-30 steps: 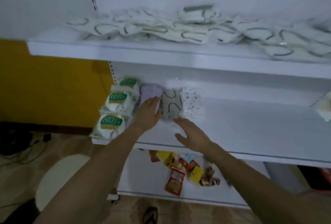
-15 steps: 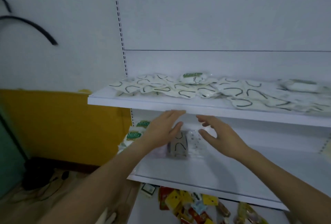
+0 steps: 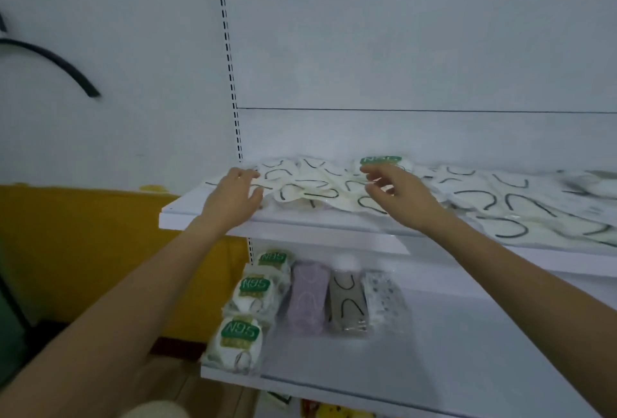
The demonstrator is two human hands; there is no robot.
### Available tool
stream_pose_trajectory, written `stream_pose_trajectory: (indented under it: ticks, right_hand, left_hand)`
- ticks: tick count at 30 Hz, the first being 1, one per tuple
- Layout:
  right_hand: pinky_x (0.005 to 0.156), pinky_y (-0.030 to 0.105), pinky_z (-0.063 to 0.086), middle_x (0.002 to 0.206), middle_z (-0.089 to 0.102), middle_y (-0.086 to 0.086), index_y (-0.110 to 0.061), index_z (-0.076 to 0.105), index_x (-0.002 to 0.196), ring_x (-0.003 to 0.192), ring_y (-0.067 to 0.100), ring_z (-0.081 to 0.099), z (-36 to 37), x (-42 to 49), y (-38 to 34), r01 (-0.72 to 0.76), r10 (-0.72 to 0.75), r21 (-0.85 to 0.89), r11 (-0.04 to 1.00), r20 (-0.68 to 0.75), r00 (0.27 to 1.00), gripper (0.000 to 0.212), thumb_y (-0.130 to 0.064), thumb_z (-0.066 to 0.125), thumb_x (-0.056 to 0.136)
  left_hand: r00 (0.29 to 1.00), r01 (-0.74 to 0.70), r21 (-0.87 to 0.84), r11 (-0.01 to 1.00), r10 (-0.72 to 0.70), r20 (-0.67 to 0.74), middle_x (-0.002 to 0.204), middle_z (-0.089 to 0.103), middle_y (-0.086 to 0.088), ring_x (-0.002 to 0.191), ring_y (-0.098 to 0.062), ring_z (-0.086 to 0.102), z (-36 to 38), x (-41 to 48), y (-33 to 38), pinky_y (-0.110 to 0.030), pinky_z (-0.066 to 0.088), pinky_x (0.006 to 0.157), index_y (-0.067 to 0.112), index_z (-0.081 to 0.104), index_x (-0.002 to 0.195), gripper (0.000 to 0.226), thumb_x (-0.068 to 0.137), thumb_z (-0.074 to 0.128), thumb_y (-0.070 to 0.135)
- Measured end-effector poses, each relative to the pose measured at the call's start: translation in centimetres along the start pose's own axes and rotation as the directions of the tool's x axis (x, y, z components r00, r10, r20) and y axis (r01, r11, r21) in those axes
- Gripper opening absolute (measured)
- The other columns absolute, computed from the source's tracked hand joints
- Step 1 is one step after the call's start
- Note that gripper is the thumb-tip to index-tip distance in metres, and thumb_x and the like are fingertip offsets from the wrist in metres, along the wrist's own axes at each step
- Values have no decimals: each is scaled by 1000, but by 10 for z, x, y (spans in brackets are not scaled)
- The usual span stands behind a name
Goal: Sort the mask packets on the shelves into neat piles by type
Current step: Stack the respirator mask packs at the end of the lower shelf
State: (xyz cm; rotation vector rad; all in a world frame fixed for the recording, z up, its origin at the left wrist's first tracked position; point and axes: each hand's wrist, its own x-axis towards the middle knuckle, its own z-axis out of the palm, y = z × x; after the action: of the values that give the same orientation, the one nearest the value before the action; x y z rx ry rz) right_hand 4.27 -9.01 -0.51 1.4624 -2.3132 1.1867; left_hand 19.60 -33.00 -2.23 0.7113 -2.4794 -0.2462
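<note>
Loosely left hand (image 3: 233,198) and right hand (image 3: 402,195) hover, grip unclenched, over shelf's (image 3: 300,229) mask packets (image 3: 317,185)

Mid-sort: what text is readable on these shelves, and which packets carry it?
"N95": green label on the front N95 packet, middle N95 packet and back N95 packet, at the left end of the lower shelf.
"N95", blurred, likely: green-labelled packet at the back of the upper shelf.
Gold print under those labels: too blurred to read.
Lilac packet, grey packet, dotted packet: no legible text.
</note>
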Motion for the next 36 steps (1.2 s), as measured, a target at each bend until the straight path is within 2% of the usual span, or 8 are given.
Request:
stream_pose_trajectory:
  ticks: [7,11,14,19,23,26,30,36]
  right_hand:
    - [92,32,37,127,51,14,-14,47,132,115,27,48,9,83,31,-231,180,-234,944,-220,959,42,-24,53,92]
    - [102,44,32,137,39,22,-11,28,142,127,39,35,4,122,73,-655,604,-375,656,-258,754,71,-47,57,87]
    - [106,46,33,136,44,20,-5,34,135,125,39,41,6,137,95,-754,761,-367,545,-160,629,74,-45,64,80]
    - [97,38,40,133,42,21,-11,34,140,119,35,47,14,134,87,-535,482,-93,840,-325,814,60,-10,58,85]
    - [89,22,39,127,41,17,-16,36,139,114,26,47,3,112,59,-239,227,37,970,-480,847,57,-8,56,86]
    - [93,37,50,127,45,12,-20,38,135,114,26,52,1,80,36,-72,214,321,944,-436,874,58,-9,63,83]
    - [82,21,54,126,50,10,-14,36,135,101,15,60,15,27,6,-17,209,480,877,-349,914,57,-4,63,86]
    - [74,6,47,117,46,-1,-27,39,135,100,8,54,-19,-35,20,-169,274,407,898,-216,937,47,-28,56,92]
  left_hand:
    - [976,136,85,987,-148,160,142,30,-17,124,-37,41,14,72,-55,-44,36,101,14,34,140,55,95,43,44]
    - [994,-11,-22,1000,13,104,140,35,-15,126,-32,40,24,94,-52,-43,37,102,13,38,138,50,95,46,38]
    - [988,-108,-102,989,118,101,140,37,-12,126,-28,40,30,107,-36,-39,36,102,15,38,138,48,95,47,34]
    - [973,-198,-280,939,223,59,136,42,-13,121,-26,45,42,120,3,-31,34,99,13,41,136,44,94,50,27]
    - [967,-184,-470,863,244,68,132,45,-15,120,-26,47,52,114,36,-25,35,94,15,39,138,49,93,55,25]
    - [973,-49,-753,656,200,111,145,36,-7,127,-21,42,46,102,68,-26,37,95,25,24,146,63,92,56,32]
    - [991,54,-955,292,103,87,142,43,-11,120,-24,53,41,67,93,-36,50,94,27,20,147,74,88,63,16]
    - [998,-37,-979,203,59,-26,131,47,1,107,-9,57,39,5,122,-27,54,85,24,32,141,70,84,60,-7]
